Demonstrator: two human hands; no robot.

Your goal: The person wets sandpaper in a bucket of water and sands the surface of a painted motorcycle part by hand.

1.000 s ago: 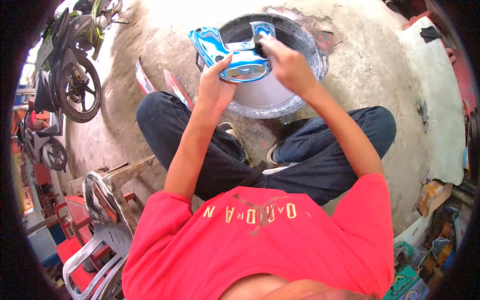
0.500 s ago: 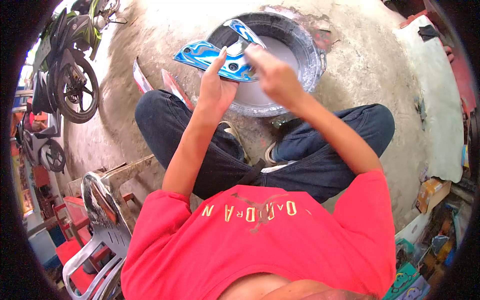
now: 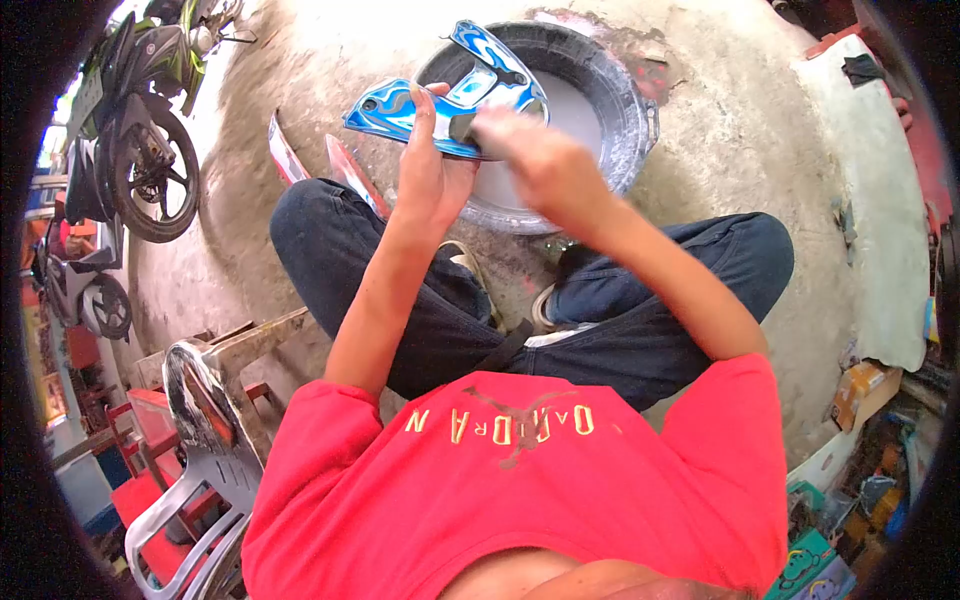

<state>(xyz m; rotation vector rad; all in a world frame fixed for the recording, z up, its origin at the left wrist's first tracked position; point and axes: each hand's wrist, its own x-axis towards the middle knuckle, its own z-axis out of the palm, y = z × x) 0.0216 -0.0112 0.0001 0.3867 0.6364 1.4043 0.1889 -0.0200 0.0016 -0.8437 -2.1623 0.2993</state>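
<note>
By the left hand (image 3: 435,180) the blue part (image 3: 478,88) was gripped at its edge, above the tub (image 3: 632,130); it was touched by the blurred right hand (image 3: 555,165), whose grip could not be told. On the red shirt (image 3: 520,500), gold letters (image 3: 458,428) including N, A and R could be read.

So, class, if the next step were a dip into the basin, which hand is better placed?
The right hand seems better placed: it shows over the near side of the basin, while the left hand grips the blue patterned panel. Blur leaves unclear whether the right holds anything.
</note>
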